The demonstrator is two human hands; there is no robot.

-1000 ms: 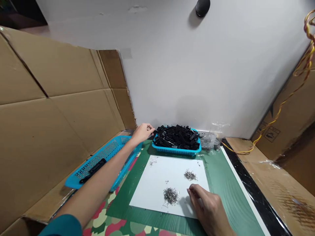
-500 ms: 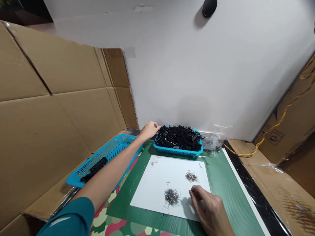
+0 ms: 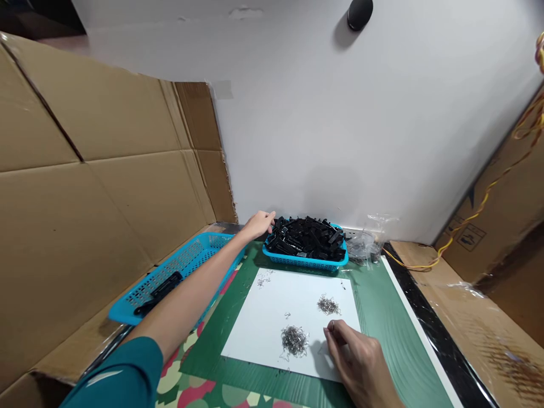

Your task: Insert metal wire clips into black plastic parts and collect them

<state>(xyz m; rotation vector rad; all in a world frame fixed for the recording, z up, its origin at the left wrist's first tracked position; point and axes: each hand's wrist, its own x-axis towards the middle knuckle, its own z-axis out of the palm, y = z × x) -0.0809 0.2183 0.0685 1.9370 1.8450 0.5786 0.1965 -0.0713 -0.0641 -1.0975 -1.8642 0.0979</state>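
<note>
My left hand (image 3: 260,223) reaches to the left edge of a blue basket heaped with black plastic parts (image 3: 308,237). Its fingers are bent at the parts, and what they hold, if anything, is hidden. Over the right edge of a white sheet (image 3: 255,317), my right hand (image 3: 361,357) is pinched, with something too small to name between its fingertips. Small metal wire pieces lie on the sheet in a dense pile (image 3: 294,340), a looser pile (image 3: 328,305) and a thin scatter (image 3: 263,279) at the far left corner.
A long blue basket (image 3: 191,258) with a few black parts (image 3: 164,289) sits at the left, partly behind my left arm. Cardboard walls (image 3: 127,124) rise on that side. A clear plastic bag (image 3: 364,248) and a yellow-red cable (image 3: 446,245) lie at the back right.
The fingers of my left hand have shifted slightly at the basket's edge. My right hand keeps its pinch over the sheet. The whole view has moved slightly.
</note>
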